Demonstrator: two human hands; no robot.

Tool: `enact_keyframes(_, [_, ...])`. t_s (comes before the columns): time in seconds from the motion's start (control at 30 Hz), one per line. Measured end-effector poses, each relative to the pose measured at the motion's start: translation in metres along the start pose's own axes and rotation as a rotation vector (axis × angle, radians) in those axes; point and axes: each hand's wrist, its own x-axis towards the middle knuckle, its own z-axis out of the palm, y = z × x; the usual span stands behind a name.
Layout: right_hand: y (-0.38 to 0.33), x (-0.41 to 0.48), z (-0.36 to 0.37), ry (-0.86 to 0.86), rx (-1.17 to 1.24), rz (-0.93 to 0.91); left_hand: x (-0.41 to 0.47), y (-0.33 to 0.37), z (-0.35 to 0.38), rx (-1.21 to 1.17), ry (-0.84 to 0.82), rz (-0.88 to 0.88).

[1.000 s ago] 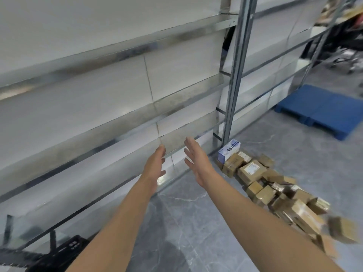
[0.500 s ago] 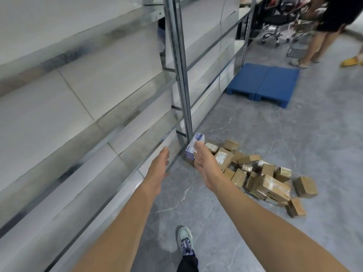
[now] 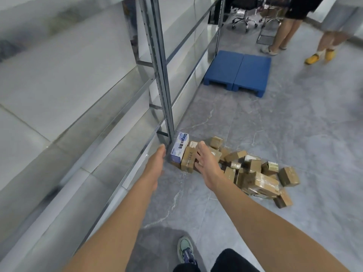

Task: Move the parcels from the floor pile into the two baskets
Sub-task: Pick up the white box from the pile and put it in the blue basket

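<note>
My left hand (image 3: 156,163) was out flat beside the rack post (image 3: 160,79), fingers straight and together, holding nothing. A white-and-blue box (image 3: 179,149) stood at the post's foot, against brown parcels. My right hand (image 3: 206,161) was open, fingers loosely spread over the pile's left end; couldn't tell if it touched. The parcel pile (image 3: 253,175) lay jumbled on the grey floor, all taped brown cartons.

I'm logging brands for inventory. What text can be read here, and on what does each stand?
"Deeyeo": on the side of the white and blue box.
Characters and small print beside that word: too blurred to read.
Labels on the brown parcels: too small to read.
</note>
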Motion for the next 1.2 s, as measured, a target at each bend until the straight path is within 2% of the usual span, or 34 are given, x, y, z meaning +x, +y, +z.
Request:
enact_keyframes(0.4, [-0.017, 0.127, -0.002, 0.054, 0.035, 0.045, 0.123, 0.033, 0.015, 0.089, -0.063, -0.075])
enact_keyframes(0.8, [-0.018, 0.308, -0.045, 0.086, 0.054, 0.247, 0.307, 0.051, 0.069, 0.222, -0.073, -0.247])
enact_keyframes(1.0, [0.008, 0.395, -0.055, 0.108, 0.049, 0.353, 0.394, 0.037, 0.081, 0.267, -0.073, -0.314])
enact_keyframes(1.2, [0.067, 0.488, -0.056, 0.163, 0.026, 0.423, 0.500, -0.002, 0.087, 0.309, -0.120, -0.335])
